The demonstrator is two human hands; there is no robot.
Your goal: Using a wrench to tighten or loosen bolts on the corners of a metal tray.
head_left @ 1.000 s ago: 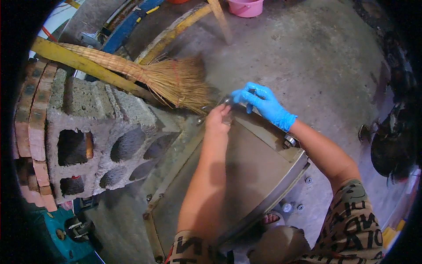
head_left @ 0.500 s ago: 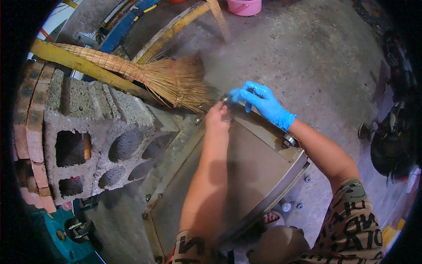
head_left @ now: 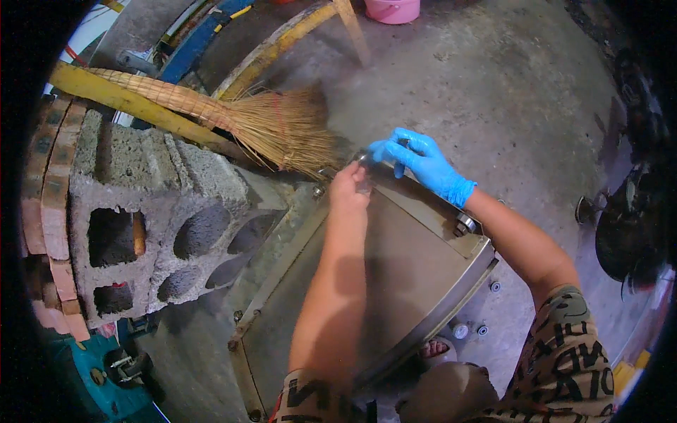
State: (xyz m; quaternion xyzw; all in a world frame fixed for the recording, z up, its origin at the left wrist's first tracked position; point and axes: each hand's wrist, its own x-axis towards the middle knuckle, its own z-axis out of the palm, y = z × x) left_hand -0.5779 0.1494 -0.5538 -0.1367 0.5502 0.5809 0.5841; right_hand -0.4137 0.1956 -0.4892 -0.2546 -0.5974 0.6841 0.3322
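A stainless steel panel with a raised frame [head_left: 402,268] lies below me. At its far corner is a small shiny metal fitting [head_left: 363,158]. My left hand [head_left: 350,185], bare, has its fingers closed on this fitting. My right hand [head_left: 422,163], in a blue glove, is bent over the same corner just to the right, fingers curled; what its fingertips grip is too small to make out. A round metal bearing-like part [head_left: 465,225] sits on the panel's right edge, below my right wrist. A straw broom [head_left: 282,130] lies just beyond the corner.
Concrete blocks [head_left: 162,190] and bricks [head_left: 55,183] are stacked at left, beside a yellow bar [head_left: 127,106]. A yellow frame [head_left: 275,42] and pink bucket [head_left: 392,10] stand behind, a teal machine [head_left: 92,377] lower left. Small round parts [head_left: 496,286] lie on the floor at right.
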